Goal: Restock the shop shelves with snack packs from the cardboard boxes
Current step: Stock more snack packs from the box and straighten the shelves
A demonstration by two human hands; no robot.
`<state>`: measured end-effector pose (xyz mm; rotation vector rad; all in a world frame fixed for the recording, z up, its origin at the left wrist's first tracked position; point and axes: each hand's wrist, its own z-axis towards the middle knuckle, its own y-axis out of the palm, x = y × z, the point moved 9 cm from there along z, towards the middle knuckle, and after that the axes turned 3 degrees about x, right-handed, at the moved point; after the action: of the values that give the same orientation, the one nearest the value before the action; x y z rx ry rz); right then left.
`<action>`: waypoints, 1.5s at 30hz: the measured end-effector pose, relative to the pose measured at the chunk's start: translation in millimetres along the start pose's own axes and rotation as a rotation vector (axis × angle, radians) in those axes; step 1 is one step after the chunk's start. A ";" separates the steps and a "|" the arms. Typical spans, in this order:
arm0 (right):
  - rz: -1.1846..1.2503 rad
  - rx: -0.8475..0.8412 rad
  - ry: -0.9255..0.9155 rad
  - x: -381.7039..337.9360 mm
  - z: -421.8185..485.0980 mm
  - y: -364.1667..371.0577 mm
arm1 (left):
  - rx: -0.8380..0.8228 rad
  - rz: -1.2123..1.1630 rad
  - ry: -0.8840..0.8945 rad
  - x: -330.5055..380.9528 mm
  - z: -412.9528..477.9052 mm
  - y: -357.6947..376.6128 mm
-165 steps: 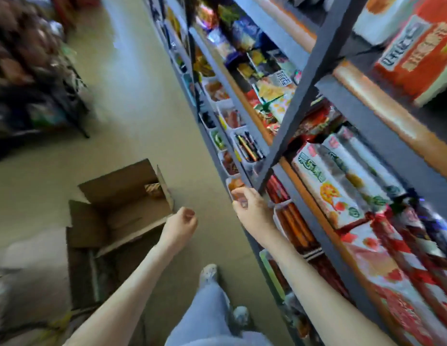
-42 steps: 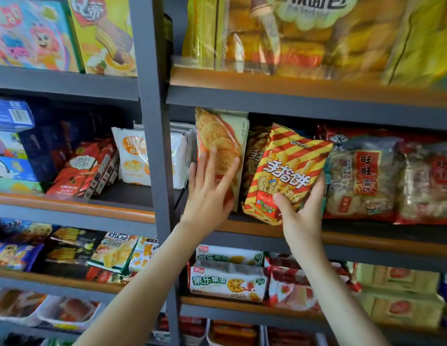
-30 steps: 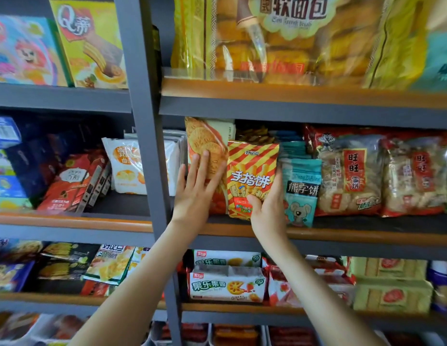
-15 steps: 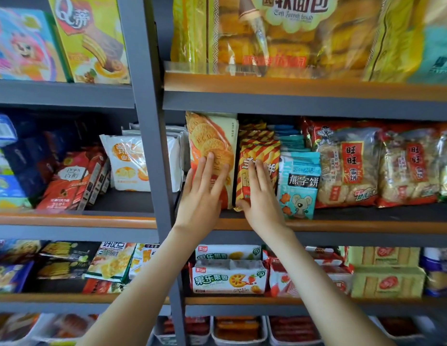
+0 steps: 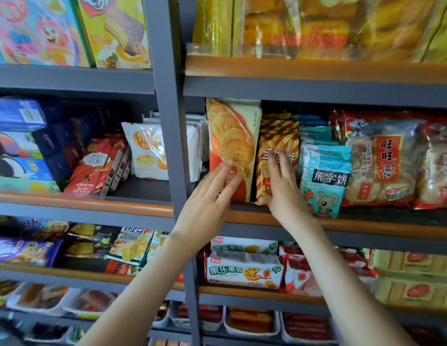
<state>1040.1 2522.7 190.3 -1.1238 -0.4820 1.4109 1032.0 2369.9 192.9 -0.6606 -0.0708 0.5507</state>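
A red-and-yellow striped snack pack (image 5: 276,146) stands upright on the middle shelf (image 5: 367,224), between a tall biscuit pack (image 5: 232,136) and a light blue bear-biscuit pack (image 5: 324,176). My right hand (image 5: 283,191) lies flat against the striped pack's front, fingers straight. My left hand (image 5: 210,203) is open just in front of the biscuit pack's lower part, fingertips at its face. More striped packs stand behind the front one. No cardboard box is in view.
A grey upright post (image 5: 167,121) divides the shelving just left of my left hand. Red rice-cracker bags (image 5: 384,158) fill the shelf to the right. A white bag (image 5: 152,151) and red boxes (image 5: 97,168) sit left of the post. Full shelves lie above and below.
My right hand carried the striped pack in, stood it between the biscuit pack and the blue pack, and let go. It now lies flat on it. My left hand has slid slightly lower.
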 end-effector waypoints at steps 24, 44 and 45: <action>0.127 0.366 -0.307 -45.8 -41.7 -17.3 | 0.091 -0.107 -0.147 -1.2 -35.9 -49.7; 0.117 0.204 0.080 -227.0 80.5 96.3 | -0.317 0.365 -0.197 -235.5 -7.0 -1.1; 0.062 0.187 0.135 -219.3 86.3 102.6 | -0.331 0.407 -0.170 -239.6 -5.5 6.9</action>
<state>875.9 2326.9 218.6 -1.0810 -0.2161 1.3924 825.2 2249.9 210.4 -0.9586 -0.1930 1.0004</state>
